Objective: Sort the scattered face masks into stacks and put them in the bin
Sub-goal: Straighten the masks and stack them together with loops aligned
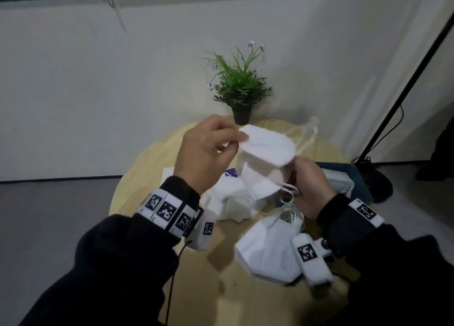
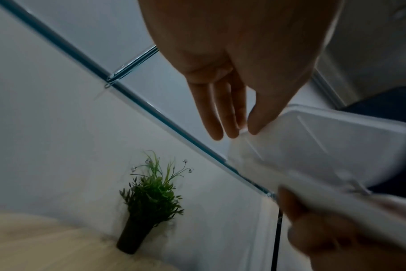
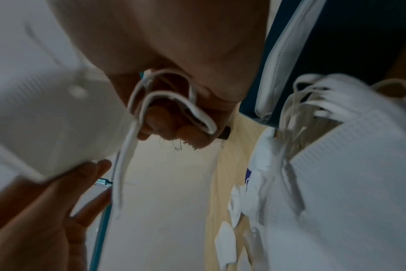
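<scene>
Above a round wooden tabletop (image 1: 147, 168), the left hand (image 1: 206, 151) pinches the left edge of a folded white mask (image 1: 267, 145) between thumb and fingers. The right hand (image 1: 310, 185) has its grip on the lower right side of the white masks held up between both hands, ear loops (image 1: 288, 190) trailing by its fingers. More white masks lie in a loose heap (image 1: 233, 203) on the tabletop, and another mask (image 1: 267, 252) lies nearer the person. A blue bin (image 1: 353, 176) with masks inside sits at the right. A small potted plant (image 1: 242, 90) stands at the far edge.
</scene>
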`<state>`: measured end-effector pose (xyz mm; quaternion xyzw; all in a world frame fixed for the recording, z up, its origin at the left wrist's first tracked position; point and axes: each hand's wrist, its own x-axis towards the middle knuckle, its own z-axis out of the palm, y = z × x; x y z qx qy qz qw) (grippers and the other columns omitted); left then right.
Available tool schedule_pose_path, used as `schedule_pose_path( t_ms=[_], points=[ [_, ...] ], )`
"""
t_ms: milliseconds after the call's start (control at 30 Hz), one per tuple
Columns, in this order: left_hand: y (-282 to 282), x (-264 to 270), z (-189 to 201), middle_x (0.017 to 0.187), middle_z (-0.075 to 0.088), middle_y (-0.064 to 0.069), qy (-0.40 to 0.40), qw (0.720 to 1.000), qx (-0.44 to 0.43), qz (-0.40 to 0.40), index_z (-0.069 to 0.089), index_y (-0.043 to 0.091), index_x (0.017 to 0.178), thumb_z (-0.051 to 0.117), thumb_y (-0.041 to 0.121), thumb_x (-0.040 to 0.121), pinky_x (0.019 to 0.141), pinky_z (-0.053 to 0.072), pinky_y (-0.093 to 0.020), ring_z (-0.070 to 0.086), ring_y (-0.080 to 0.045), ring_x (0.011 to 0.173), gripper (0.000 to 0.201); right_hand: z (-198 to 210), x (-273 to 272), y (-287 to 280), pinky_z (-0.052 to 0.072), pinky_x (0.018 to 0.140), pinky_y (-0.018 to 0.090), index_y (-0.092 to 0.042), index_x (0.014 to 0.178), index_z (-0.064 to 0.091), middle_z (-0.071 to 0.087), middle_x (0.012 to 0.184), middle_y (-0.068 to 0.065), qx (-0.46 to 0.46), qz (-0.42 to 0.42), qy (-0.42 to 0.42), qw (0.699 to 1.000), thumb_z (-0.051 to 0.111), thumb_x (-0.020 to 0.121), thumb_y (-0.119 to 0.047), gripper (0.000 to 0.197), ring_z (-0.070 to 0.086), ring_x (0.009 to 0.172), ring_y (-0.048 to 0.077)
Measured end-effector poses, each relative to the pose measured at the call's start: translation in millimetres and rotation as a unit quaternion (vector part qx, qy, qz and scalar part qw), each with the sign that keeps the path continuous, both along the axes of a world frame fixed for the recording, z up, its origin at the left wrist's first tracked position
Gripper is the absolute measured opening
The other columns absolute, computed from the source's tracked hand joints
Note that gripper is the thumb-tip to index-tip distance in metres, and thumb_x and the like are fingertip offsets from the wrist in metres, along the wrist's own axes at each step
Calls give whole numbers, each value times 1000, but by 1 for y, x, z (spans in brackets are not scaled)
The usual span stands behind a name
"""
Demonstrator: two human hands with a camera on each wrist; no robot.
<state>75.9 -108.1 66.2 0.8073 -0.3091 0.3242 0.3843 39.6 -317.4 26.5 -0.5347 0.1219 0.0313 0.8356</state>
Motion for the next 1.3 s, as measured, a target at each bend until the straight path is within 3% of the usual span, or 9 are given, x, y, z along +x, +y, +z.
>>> schedule_pose_path(
  t_ms=[67,167,400,600,700,833,933,1167,1300],
  points=[
    [1,-15,-16,116,68,-3,20,999,30,-17,85,17,94,77,-3,84,89,54,-23,68,-16,100,24,3,-11,-2,58,80,49,2,137,61,66,125,23,35,9,5,999,50,97,-20,46,65,102,44],
    [8,-31,-36,130,64,-1,69,997,10,-25,85,21,93,77,-4,86,93,53,-25,68,-15,108,27,6,-26,-7,41,63,36,4,134,56,51,109,31,54,65,-1,996,54,97,-42,60,46,81,37],
    [4,-46,-35,132,67,5,178,981,-48,-61,84,21,90,68,-9,89,84,61,-30,73,-13,99,34,1,-42,-29,46,75,41,-1,127,70,67,117,31,58,157,2,986,30,89,-85,101,62,88,38],
    [-3,-46,-31,108,77,1,414,882,-211,-72,80,3,81,53,-17,88,66,58,-27,74,-20,81,34,0,-40,-27,54,92,61,4,139,56,60,134,35,28,232,1,972,84,73,-26,78,62,114,52],
    [0,-44,-22,84,76,-1,483,835,-252,-83,80,1,90,46,-12,91,63,57,-24,69,-12,70,37,-7,-35,-23,60,60,41,6,131,58,63,112,40,-54,203,-25,977,71,81,-6,53,68,81,41],
    [7,-41,-19,91,68,4,413,894,-158,-65,77,25,107,73,9,92,66,54,-31,66,-16,75,23,-9,-36,-20,57,55,33,-2,120,68,72,100,24,-106,228,-54,966,70,88,7,34,68,72,28],
    [14,-34,-23,96,64,-12,393,910,-117,-65,61,44,130,82,15,86,71,53,-38,67,-35,78,57,-10,-35,-19,60,68,35,3,118,69,70,107,33,-119,236,-39,964,64,86,16,35,67,86,35],
    [29,-34,-18,105,68,-22,402,900,-156,-57,77,11,103,79,6,88,73,62,-53,72,-30,82,16,0,-34,-25,40,68,39,-1,103,69,63,76,14,-23,179,33,983,53,91,-39,43,51,71,28],
    [30,-38,-17,86,65,-13,420,890,-167,-63,75,4,95,82,4,84,64,63,-41,70,-23,76,13,-5,-34,-23,40,62,33,-9,87,73,58,72,8,-130,204,1,970,84,70,-61,55,49,64,22]
  ],
)
